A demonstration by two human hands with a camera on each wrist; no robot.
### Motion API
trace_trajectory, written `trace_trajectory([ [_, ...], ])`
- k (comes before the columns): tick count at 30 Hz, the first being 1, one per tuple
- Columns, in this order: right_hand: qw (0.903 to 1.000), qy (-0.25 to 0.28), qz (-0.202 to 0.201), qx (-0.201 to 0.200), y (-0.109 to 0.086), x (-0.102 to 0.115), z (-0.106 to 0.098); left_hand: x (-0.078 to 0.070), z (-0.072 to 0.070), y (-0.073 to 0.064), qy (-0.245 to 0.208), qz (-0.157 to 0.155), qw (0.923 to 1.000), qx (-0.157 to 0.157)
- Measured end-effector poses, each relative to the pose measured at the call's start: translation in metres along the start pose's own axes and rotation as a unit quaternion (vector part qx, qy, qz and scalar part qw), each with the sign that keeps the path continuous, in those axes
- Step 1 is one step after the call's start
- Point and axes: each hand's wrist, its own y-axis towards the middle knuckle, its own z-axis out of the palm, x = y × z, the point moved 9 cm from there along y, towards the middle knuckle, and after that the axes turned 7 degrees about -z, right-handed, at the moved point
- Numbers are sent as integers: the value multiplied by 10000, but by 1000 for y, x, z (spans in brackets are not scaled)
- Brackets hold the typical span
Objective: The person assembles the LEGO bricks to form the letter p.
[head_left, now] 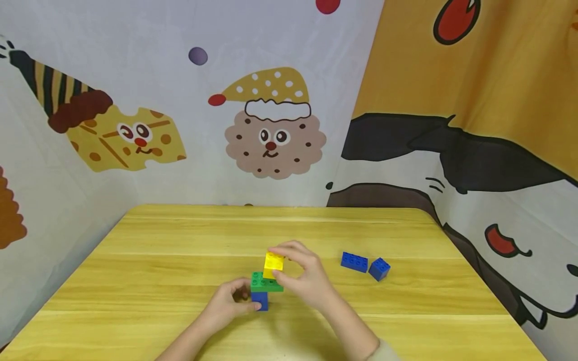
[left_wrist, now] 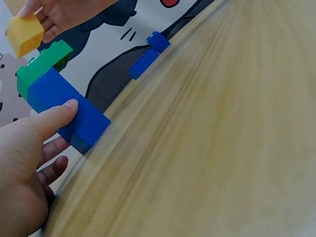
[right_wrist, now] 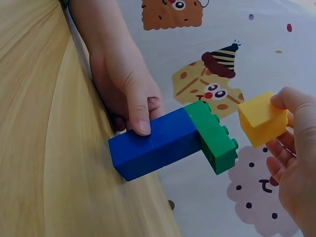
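Two blue toy bricks [right_wrist: 158,140] are stacked upright on the table, one on the other. My left hand [head_left: 227,303] pinches this stack, its thumb pressed flat on the blue side near the seam. Across the top lies a longer green brick [head_left: 259,286], which overhangs the blue on the right side. Between the thumb and fingers of my right hand [head_left: 310,275] is a yellow brick [head_left: 273,264]. It hovers just over the green studs, and both wrist views show a gap between yellow and green.
On the wooden table [head_left: 171,250], right of my hands, lie a long blue brick [head_left: 354,261] and a short blue brick [head_left: 380,269], close together. A cartoon-printed cloth [head_left: 158,40] hangs behind the table.
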Motion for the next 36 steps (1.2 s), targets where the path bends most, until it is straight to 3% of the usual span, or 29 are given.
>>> trace_trajectory([
  [26, 9989, 116, 231, 398, 3, -13, 24, 2, 1, 1, 28, 31, 9999, 92],
  [36, 9982, 82, 322, 504, -4, -38, 34, -1, 1, 0, 119, 72, 9999, 32],
])
